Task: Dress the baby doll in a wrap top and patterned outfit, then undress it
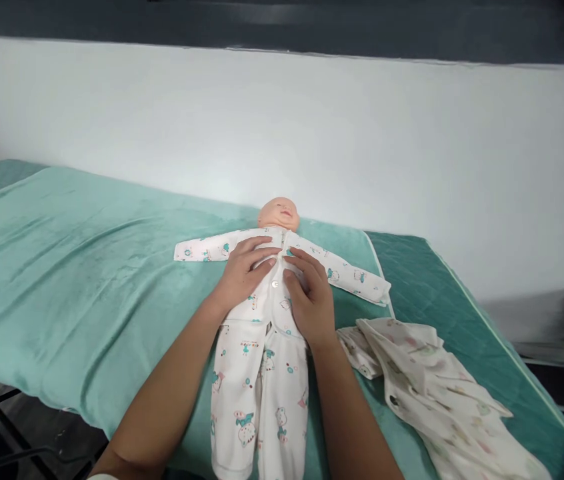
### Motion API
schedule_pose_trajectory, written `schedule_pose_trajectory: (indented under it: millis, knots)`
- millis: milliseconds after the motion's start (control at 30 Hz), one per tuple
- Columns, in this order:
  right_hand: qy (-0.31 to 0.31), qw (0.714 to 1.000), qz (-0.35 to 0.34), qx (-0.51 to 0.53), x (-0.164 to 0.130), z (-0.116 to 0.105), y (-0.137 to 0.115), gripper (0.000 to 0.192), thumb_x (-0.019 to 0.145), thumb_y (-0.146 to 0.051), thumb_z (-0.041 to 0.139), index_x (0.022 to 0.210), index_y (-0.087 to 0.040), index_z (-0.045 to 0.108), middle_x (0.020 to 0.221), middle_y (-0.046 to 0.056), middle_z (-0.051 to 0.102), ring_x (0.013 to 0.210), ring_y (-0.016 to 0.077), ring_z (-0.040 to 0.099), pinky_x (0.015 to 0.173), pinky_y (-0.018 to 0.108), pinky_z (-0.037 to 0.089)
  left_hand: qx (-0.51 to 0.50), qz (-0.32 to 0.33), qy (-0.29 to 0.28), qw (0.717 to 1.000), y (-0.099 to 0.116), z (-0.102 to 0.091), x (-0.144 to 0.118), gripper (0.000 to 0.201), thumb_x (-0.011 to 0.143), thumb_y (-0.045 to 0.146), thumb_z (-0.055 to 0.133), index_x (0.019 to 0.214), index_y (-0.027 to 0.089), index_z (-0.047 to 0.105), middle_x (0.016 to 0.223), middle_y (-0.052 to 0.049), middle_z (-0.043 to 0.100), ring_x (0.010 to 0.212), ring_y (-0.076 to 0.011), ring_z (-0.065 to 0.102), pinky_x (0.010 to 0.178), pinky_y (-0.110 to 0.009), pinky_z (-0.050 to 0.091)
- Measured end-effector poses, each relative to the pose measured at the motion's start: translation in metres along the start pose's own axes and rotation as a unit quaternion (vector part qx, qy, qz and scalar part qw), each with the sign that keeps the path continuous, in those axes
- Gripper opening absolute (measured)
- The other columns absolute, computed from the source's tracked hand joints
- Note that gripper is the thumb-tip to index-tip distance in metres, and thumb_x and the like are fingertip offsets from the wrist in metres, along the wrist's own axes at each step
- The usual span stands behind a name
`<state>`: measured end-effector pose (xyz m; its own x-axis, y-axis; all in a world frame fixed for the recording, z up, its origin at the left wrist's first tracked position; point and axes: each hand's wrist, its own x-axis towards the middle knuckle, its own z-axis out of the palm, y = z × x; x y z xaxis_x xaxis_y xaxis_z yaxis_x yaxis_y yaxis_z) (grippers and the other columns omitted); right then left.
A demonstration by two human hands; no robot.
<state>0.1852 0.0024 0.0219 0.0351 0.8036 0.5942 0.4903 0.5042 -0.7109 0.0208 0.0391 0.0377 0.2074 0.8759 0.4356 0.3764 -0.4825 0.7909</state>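
Both hands, left (242, 277) and right (312, 297), flat and released on doll (278, 215) chest, romper (262, 360) snaps mostly closed, top unfinished.

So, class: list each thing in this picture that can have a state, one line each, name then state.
baby doll: on its back, dressed
printed sleepsuit: on the doll, sleeves spread flat
left hand: flat on the chest
right hand: flat on the chest
loose garment: crumpled beside the doll
green blanket: spread out, lightly creased
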Motion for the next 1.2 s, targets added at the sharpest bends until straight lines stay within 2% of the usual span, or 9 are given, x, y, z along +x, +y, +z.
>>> schedule_pose_trajectory:
  millis: [133, 267, 467, 700, 933, 1200]
  knots:
    - [0.021, 1.0, 0.008, -0.007, 0.001, 0.002, -0.001, 0.023, 0.096, -0.029, 0.055, 0.113, -0.027, 0.071, 0.133, 0.007, 0.062, 0.126, 0.0235, 0.056, 0.107, 0.048, 0.047, -0.071, -0.005, -0.016, 0.997, -0.011, -0.002, 0.01, 0.02, 0.092, 0.033, 0.063, 0.107, 0.031, 0.077, 0.134, -0.002, 0.063, 0.134, -0.022, 0.049, 0.119, -0.041, 0.036]
    - [0.025, 1.0, -0.006, -0.01, 0.0, 0.003, -0.001, 0.024, 0.097, -0.027, 0.055, 0.113, -0.028, 0.073, 0.132, 0.006, 0.065, 0.127, 0.0236, 0.055, 0.109, 0.049, 0.045, -0.117, -0.005, -0.028, 0.993, -0.017, -0.003, 0.016, 0.017, 0.089, 0.034, 0.068, 0.101, 0.031, 0.079, 0.134, -0.002, 0.063, 0.134, -0.0228, 0.05, 0.119, -0.041, 0.035]
    - [-0.008, 0.998, -0.043, -0.048, 0.0, 0.003, -0.001, 0.029, 0.097, -0.026, 0.054, 0.12, -0.03, 0.072, 0.14, 0.006, 0.061, 0.134, 0.0269, 0.049, 0.111, 0.055, 0.042, -0.115, -0.005, -0.018, 0.993, -0.015, -0.002, 0.015, 0.015, 0.087, 0.032, 0.069, 0.098, 0.029, 0.079, 0.133, -0.003, 0.064, 0.133, -0.023, 0.05, 0.119, -0.042, 0.034]
    - [-0.038, 0.996, -0.045, -0.068, -0.001, 0.003, -0.003, 0.031, 0.097, -0.026, 0.053, 0.124, -0.028, 0.068, 0.145, 0.006, 0.058, 0.14, 0.0269, 0.043, 0.114, 0.058, 0.04, -0.132, -0.028, -0.027, 0.99, -0.013, -0.004, 0.019, 0.01, 0.084, 0.028, 0.071, 0.091, 0.025, 0.077, 0.132, -0.004, 0.064, 0.132, -0.0237, 0.051, 0.116, -0.041, 0.034]
    - [-0.054, 0.995, -0.025, -0.075, -0.001, 0.003, -0.004, 0.031, 0.098, -0.026, 0.051, 0.125, -0.026, 0.067, 0.147, 0.005, 0.056, 0.142, 0.0268, 0.04, 0.116, 0.058, 0.037, -0.15, -0.043, -0.059, 0.986, -0.011, -0.006, 0.024, 0.009, 0.083, 0.026, 0.071, 0.09, 0.023, 0.075, 0.133, -0.005, 0.061, 0.129, -0.0247, 0.052, 0.099, -0.036, 0.044]
    - [-0.032, 0.997, -0.04, -0.065, -0.001, 0.004, -0.004, 0.026, 0.096, -0.024, 0.054, 0.12, -0.027, 0.064, 0.142, 0.006, 0.058, 0.138, 0.0258, 0.044, 0.113, 0.056, 0.039, -0.142, -0.044, -0.06, 0.987, -0.008, -0.006, 0.024, 0.007, 0.083, 0.029, 0.071, 0.086, 0.022, 0.073, 0.133, -0.005, 0.061, 0.132, -0.0258, 0.049, 0.109, -0.04, 0.038]
